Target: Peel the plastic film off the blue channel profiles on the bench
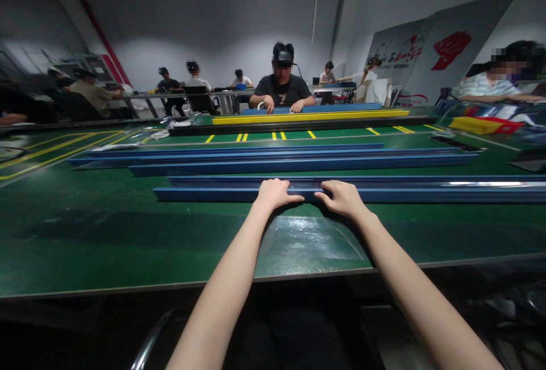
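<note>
A long blue channel strip (209, 194) lies across the near part of the green table, running out of view on the right. My left hand (273, 192) is wrapped over its near wall, thumb on the front face and fingers over the inside. A short way to the right, my right hand (340, 196) grips the same wall, its thumb pointing toward the left one. The fingertips of both are partly hidden inside the channel. In front of the strip, a clear plastic sheet (313, 242) lies flat and shiny.
Beyond the strip lie several more blue strips (298, 163), then a black strip (319, 124) and a yellow strip (315, 116). Across the table a co-worker (281, 88) handles another blue strip. Yellow and red trays (478, 125) stand at right. The green table's front edge (128, 290) is near me.
</note>
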A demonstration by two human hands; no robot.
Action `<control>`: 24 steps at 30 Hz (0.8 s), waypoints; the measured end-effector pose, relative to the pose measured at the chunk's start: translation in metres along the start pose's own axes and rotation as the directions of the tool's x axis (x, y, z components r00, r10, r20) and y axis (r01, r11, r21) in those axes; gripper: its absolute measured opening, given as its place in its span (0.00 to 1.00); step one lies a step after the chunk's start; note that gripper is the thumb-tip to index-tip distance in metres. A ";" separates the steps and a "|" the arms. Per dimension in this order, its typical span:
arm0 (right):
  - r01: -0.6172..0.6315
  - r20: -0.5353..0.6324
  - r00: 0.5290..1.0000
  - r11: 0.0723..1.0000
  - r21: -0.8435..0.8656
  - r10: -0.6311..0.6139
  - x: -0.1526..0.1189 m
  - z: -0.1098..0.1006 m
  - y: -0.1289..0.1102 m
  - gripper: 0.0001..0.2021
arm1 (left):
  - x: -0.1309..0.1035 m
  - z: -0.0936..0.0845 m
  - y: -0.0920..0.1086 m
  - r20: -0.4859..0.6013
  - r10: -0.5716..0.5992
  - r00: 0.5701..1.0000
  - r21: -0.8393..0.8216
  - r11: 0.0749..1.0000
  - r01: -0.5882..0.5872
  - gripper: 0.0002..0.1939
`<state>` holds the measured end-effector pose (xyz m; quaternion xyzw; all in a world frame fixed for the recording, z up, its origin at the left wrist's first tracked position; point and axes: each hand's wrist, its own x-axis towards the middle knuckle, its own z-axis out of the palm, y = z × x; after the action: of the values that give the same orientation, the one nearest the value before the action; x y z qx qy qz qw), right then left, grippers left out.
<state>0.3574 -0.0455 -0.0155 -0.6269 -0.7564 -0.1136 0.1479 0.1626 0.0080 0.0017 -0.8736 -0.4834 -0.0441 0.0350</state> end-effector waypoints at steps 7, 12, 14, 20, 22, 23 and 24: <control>0.003 0.002 1.000 1.000 0.004 -0.003 0.000 -0.001 0.000 0.16 | 0.001 0.000 0.000 0.014 -0.010 1.000 0.002 1.000 0.010 0.36; 0.003 0.010 1.000 1.000 0.005 -0.003 0.000 -0.002 -0.001 0.16 | 0.000 0.000 0.000 0.004 0.001 1.000 -0.007 1.000 -0.001 0.36; 0.002 0.014 1.000 1.000 0.003 -0.002 0.000 -0.002 -0.001 0.16 | 0.000 -0.001 0.000 0.010 -0.002 1.000 -0.005 1.000 0.002 0.36; 0.013 -0.005 1.000 1.000 -0.008 -0.013 0.000 0.000 0.000 0.17 | 0.000 -0.001 0.001 0.014 -0.004 1.000 0.002 1.000 0.004 0.35; 0.014 -0.008 1.000 1.000 -0.013 -0.014 -0.001 0.000 0.000 0.17 | 0.000 -0.001 0.000 0.009 0.005 1.000 0.002 1.000 -0.005 0.36; 0.014 -0.008 1.000 1.000 -0.013 -0.014 -0.001 0.000 0.000 0.17 | 0.000 0.000 0.000 0.006 0.007 1.000 0.003 1.000 -0.007 0.36; 0.013 -0.008 1.000 1.000 -0.011 -0.013 -0.001 0.001 0.000 0.17 | 0.000 0.000 0.000 0.004 0.007 1.000 0.003 1.000 -0.007 0.36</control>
<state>0.3577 -0.0457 -0.0163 -0.6223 -0.7593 -0.1213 0.1466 0.1625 0.0076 0.0020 -0.8754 -0.4803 -0.0417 0.0355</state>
